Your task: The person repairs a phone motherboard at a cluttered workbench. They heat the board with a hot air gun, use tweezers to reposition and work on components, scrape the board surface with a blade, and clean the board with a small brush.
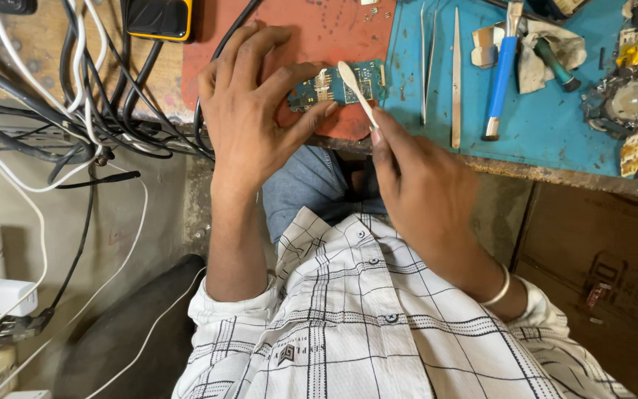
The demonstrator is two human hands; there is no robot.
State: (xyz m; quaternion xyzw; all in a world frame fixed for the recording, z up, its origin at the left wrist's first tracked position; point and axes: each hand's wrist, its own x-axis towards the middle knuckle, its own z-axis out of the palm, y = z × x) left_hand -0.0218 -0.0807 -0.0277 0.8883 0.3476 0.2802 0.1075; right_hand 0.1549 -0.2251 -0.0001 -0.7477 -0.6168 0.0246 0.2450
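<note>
My left hand [249, 111] pinches the left end of a small blue-green circuit board [315, 90] between thumb and fingers, holding it over a red mat [319, 29]. My right hand [422, 188] grips a thin white brush-like tool [356, 89] by its lower end. The tool's broad tip rests across the board's top face. Both hands reach out from a white checked shirt over the front edge of the bench.
A blue mat [548, 111] to the right carries tweezers [455, 74], a blue-handled tool [501, 74], a crumpled cloth and dismantled device parts [633, 96]. Tangled black and white cables [75, 96] fill the left. A yellow-black device [158, 16] lies at the top.
</note>
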